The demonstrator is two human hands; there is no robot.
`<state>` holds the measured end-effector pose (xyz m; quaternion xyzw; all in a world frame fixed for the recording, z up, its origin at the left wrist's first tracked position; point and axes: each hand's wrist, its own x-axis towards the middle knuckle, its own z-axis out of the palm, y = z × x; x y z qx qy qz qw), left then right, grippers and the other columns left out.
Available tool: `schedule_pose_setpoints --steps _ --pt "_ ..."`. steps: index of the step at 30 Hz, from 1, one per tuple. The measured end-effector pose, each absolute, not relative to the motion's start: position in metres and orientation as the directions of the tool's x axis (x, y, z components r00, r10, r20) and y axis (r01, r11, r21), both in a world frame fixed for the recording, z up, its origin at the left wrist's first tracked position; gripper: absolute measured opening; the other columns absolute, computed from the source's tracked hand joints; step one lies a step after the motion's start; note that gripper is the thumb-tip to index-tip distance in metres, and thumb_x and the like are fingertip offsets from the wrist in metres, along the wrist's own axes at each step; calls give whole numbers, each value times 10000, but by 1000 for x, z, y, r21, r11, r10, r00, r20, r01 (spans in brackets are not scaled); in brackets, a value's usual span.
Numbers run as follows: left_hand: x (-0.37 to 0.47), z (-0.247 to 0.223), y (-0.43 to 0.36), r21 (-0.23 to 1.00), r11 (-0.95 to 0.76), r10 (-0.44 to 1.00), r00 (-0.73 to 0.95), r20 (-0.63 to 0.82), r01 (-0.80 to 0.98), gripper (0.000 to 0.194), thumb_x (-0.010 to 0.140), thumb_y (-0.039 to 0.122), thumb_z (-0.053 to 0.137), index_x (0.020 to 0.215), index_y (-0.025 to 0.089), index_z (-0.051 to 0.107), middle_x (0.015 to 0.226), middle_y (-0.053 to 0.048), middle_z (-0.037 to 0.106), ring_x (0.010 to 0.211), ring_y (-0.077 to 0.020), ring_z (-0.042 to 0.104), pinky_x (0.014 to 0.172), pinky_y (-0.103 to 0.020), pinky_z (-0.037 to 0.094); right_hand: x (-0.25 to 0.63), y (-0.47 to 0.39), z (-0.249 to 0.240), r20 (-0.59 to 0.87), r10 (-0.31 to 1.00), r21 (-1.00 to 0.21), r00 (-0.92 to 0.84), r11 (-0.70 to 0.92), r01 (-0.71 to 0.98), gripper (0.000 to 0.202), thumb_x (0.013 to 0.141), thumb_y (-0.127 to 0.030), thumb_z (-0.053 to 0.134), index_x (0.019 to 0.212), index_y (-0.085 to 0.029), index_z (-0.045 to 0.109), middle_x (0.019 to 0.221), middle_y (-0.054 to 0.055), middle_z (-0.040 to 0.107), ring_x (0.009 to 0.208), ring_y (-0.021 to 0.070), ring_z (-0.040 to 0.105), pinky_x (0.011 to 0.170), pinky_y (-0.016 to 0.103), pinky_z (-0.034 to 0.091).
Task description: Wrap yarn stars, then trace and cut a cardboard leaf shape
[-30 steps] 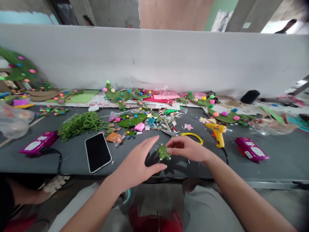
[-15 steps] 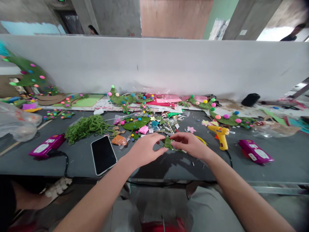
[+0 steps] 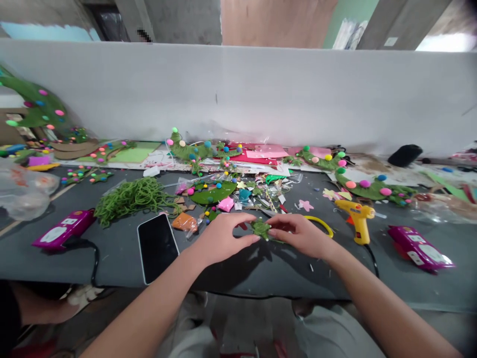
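Since the bench [image 3: 119,268] is cluttered toward the back, L hand [image 3: 220,237] curves w/ thumb & fingers parted, contact unclear; R hand [image 3: 300,233] pinches small green star [image 3: 261,228] btwn them. Prob. best: light R pinch, L fingers steadying opp. pts, no squashing.

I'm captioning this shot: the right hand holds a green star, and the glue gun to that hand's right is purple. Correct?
The colour is wrong: the glue gun is yellow, as the head view shows. The rest stands: the right hand holds the green star.
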<state>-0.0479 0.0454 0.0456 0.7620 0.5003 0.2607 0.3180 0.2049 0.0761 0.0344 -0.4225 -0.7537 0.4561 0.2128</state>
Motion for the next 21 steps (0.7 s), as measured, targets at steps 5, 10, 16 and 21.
schedule_pose_setpoints --steps 5,10,16,21 --pt "-49 46 45 757 -291 926 370 70 586 445 841 410 762 1257 261 706 1186 -30 772 995 -222 715 888 -378 555 206 77 33 -50 857 -884 -513 201 421 284 928 -443 675 1078 -216 756 1031 31 763 883 183 668 783 300 518" --pt "-50 44 45 767 -290 926 371 73 572 440 847 410 755 1252 247 706 1184 -49 772 992 -234 719 884 -387 559 204 77 31 -50 861 -876 -506 206 437 285 908 -453 692 1045 -212 754 984 34 763 859 191 668 770 312 523" --pt "-49 43 46 781 -280 925 376 63 559 439 843 422 761 1243 247 715 1190 -61 771 988 -242 723 877 -389 563 199 77 30 -64 866 -867 -496 198 457 301 894 -453 698 1062 -210 757 1034 51 771 886 209 690 804 344 548" --pt "-51 45 46 797 -266 923 381 48 543 451 841 428 763 1247 238 713 1197 -56 769 996 -236 718 880 -385 554 199 75 31 -58 865 -860 -498 210 465 274 904 -451 690 1015 -209 756 993 46 766 882 205 685 805 333 539"
